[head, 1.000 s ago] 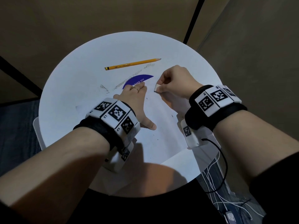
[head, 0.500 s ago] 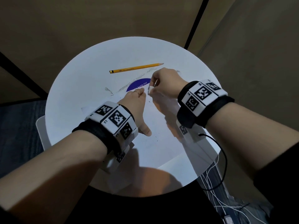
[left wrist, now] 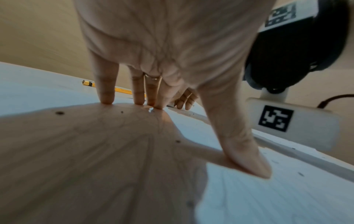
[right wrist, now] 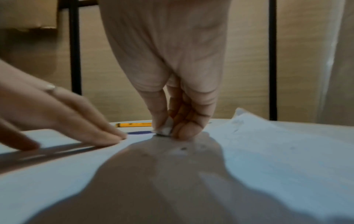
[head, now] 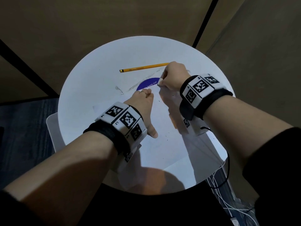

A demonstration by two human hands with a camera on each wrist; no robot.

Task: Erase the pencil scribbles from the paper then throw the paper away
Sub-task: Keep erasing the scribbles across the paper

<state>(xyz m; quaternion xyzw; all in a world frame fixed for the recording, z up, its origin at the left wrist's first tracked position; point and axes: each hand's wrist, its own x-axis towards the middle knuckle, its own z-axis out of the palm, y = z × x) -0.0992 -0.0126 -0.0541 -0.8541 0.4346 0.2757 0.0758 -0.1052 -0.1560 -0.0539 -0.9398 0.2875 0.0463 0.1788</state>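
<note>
We see the paper (head: pixel 164 128) lying flat on the round white counter (head: pixel 91 88), its far edge reaching toward twelve o'clock, where grey pencil scribbles (head: pixel 138 84) run along the margin beside a purple printed disc (head: pixel 149 84). Our right hand (head: pixel 174 77) pinches a small white eraser (head: pixel 160 82) between thumb and fingers and presses it onto the sheet at about one o'clock from the counter's centre. Our left hand (head: pixel 141 105) lies open at centre, fingertips and thumb spread to pin the paper. We judge the erasing well short of done, since scribbles remain toward eleven o'clock. The main risk is the sheet buckling or tearing: the right wrist view already shows the far corner of the paper (right wrist: pixel 249 121) lifted and creased at two o'clock, outside the pinning left hand (right wrist: pixel 63 121), so a hard stroke there could crumple it. A stroke could also knock the yellow pencil (head: pixel 145 69) lying near twelve o'clock, touching or just behind the right hand. The right wrist view alone shows the eraser (right wrist: pixel 164 128) meeting the sheet; the left wrist view alone shows the left hand (left wrist: pixel 172 53) with fingertips (left wrist: pixel 106 98) flat on it and dark eraser crumbs (left wrist: pixel 59 112); only the head view shows the remaining scribbles.
</note>
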